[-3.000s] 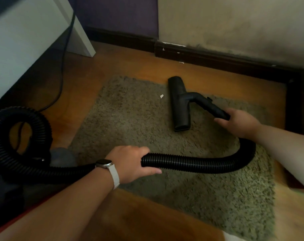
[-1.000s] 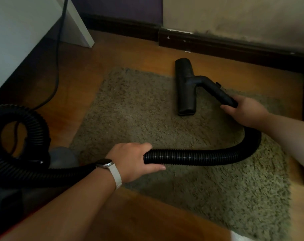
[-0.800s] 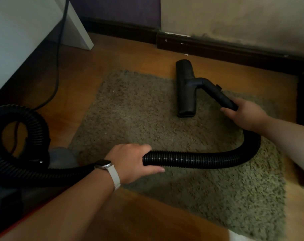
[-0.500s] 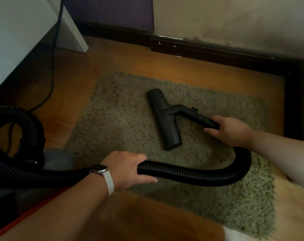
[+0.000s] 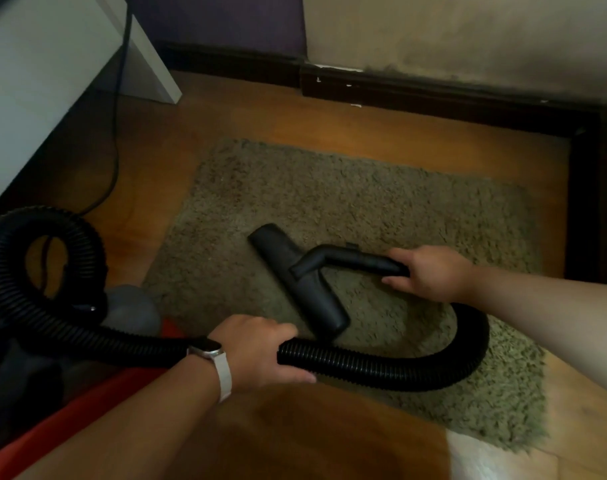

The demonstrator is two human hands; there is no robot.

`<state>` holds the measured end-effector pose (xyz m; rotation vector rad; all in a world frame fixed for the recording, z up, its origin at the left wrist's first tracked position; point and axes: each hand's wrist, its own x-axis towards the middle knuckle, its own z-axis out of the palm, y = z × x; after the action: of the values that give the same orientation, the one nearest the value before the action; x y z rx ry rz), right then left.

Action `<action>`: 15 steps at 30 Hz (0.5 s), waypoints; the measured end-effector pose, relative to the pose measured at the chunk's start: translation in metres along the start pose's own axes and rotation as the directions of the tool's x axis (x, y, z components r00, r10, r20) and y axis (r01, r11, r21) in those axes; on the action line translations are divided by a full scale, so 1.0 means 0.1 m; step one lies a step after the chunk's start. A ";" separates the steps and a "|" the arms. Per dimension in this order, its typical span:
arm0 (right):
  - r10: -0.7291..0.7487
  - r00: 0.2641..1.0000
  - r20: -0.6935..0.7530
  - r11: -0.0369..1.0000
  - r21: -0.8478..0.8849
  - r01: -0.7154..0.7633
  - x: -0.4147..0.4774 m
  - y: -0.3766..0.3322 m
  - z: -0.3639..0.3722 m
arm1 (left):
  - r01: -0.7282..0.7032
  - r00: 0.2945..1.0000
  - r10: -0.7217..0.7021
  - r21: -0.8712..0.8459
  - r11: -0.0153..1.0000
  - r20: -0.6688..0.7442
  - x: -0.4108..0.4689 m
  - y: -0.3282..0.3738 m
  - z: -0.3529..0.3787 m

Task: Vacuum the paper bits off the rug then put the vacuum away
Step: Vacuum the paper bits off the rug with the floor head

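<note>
Covering the floor beneath both hands: one shaggy olive-green rug [image 5: 330, 202], laid on a brown wooden floor [image 5: 295, 123].

Item: left hand [image 5: 257, 351], white-strapped watch [image 5: 208, 349] on its wrist, fingers curled round the ribbed black hose [image 5: 381, 370].
Item: right hand [image 5: 430, 271], fingers wrapped round the rear end of the rigid black tube [image 5: 357, 259], where the hose joins it.
Item: hose, bending in a U on the rug between the two hands; left of the left hand it runs off the rug and coils into a loop.
Item: flat black nozzle [image 5: 316, 303], at the tube's front end, lying on the rug between the hands, its near end just beside the left hand.
Item: grey rounded vacuum body [image 5: 129, 306], left of the left hand, partly hidden by the hose.
Item: dark skirting board [image 5: 433, 95] and stained pale wall [image 5: 468, 29], well beyond the right hand.
Item: white furniture panel [image 5: 35, 81] and a dark cable [image 5: 116, 133], far to the left of the left hand.
</note>
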<state>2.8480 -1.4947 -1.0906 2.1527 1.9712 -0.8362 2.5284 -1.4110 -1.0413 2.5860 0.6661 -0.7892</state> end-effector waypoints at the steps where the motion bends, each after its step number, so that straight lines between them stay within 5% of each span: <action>1: 0.027 1.000 -0.010 0.999 0.028 -0.027 0.00 0.04 -0.02 | 0.003 1.000 -0.003 0.007 1.000 -0.020 -0.01 0.02 -0.01; 7: 0.291 0.946 -0.144 0.937 0.240 -0.252 0.08 0.20 -0.33 | 0.046 0.995 -0.050 -0.045 0.998 -0.086 -0.07 0.06 -0.16; 15: 0.128 0.991 -0.047 0.989 0.082 -0.124 0.11 -0.23 -0.31 | 0.055 0.998 -0.054 0.041 0.998 -0.030 -0.25 -0.10 -0.10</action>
<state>2.8364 -1.4682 -1.0626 2.3381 1.8309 -0.8603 2.5094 -1.4063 -1.0203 2.6313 0.7393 -0.7925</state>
